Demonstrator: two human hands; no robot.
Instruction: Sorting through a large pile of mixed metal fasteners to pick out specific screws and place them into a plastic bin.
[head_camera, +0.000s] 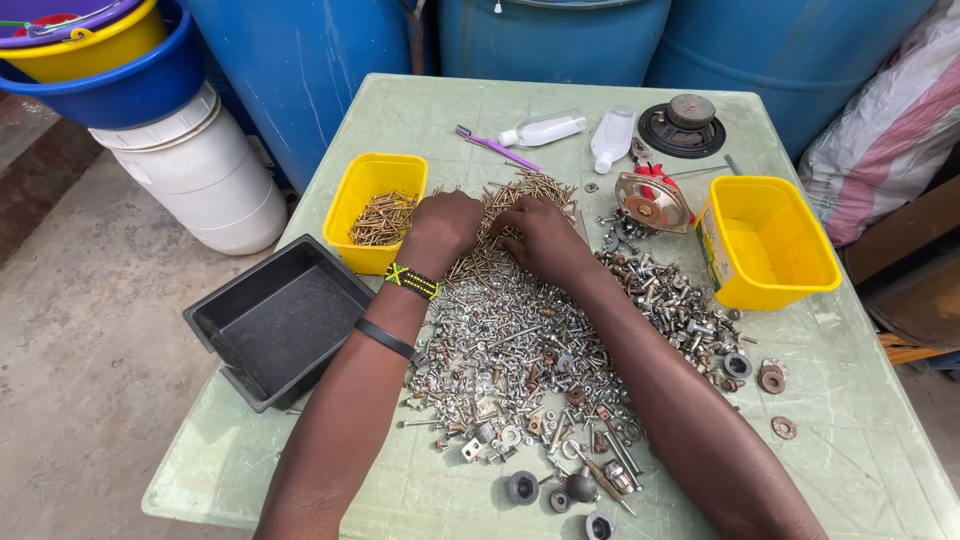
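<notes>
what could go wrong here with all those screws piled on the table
The black plastic tray overhangs the pale green table's left edge, so a nudge from the left hand could tip it off. Round washers lie loose near the right edge and may roll away.

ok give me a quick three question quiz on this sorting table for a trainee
1. True or false: the yellow tub beside the left hand already holds brass-coloured screws.
2. What lies inside the black tray at the table's left edge? A) washers B) nothing visible C) a toothbrush
3. Where do both hands rest? The right hand and the left are on the ____ screws at the far end of the pile of mixed hardware.

Key: 1 true. 2 B. 3 brass-coloured; the other yellow tub, on the right, shows no screws inside.
</notes>
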